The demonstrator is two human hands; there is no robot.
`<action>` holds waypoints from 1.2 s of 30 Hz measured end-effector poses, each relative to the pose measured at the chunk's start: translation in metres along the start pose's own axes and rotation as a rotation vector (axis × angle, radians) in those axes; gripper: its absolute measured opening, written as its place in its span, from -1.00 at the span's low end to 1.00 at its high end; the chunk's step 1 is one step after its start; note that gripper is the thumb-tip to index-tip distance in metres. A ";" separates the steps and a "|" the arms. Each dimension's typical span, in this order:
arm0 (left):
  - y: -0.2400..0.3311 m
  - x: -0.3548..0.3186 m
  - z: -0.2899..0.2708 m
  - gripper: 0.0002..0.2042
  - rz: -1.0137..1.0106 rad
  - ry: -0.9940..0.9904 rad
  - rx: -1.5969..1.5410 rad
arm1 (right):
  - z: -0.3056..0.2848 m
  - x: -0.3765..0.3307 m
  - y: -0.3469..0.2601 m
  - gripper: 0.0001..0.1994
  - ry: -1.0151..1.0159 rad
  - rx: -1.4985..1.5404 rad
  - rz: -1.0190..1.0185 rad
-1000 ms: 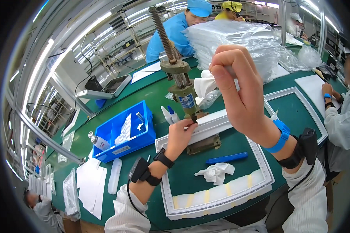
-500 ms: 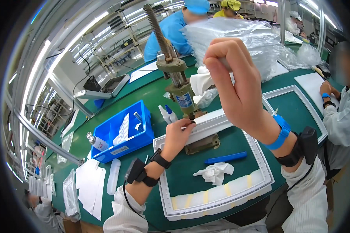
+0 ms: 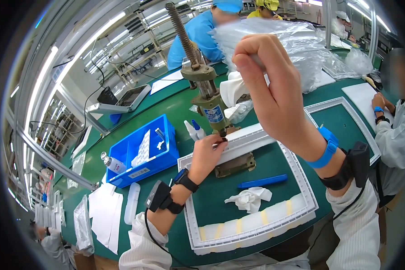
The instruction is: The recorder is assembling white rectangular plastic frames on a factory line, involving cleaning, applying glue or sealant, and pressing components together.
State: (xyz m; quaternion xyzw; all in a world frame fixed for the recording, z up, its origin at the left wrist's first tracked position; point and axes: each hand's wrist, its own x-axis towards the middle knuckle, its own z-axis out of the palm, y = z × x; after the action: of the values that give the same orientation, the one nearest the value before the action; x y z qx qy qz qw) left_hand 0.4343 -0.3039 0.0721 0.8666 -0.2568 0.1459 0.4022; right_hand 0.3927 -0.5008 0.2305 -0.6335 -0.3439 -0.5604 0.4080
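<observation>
Head view: the white rectangular frame (image 3: 250,136) lies on the green desk (image 3: 213,202), its far bar, whose long axis runs left to right and slightly away, crossing at the foot of the hand press (image 3: 208,108). The left hand (image 3: 205,155) is nearer, fingertips bunched at that bar beside a small dark piece (image 3: 223,139), though I cannot tell whether this grip pinches it. The right hand (image 3: 275,90), raised right of the press, has its grip curled closed beside white wrapping (image 3: 231,93); any hold on it is hidden.
</observation>
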 end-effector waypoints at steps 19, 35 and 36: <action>-0.004 0.005 0.003 -0.70 -0.156 0.006 -0.009 | -0.002 -0.006 -0.002 -0.94 -0.010 0.027 0.003; 0.005 0.004 -0.004 -0.67 -0.221 -0.024 -0.087 | -0.016 -0.019 -0.012 -0.96 -0.093 0.030 -0.038; 0.005 0.004 -0.006 -0.67 -0.240 -0.035 -0.084 | -0.015 -0.019 -0.010 -0.95 -0.133 0.020 -0.052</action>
State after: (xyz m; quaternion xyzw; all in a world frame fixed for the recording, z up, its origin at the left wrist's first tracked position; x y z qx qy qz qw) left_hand 0.4346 -0.3034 0.0803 0.8759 -0.1644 0.0706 0.4481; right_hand 0.3750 -0.5103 0.2139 -0.6560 -0.3922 -0.5242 0.3757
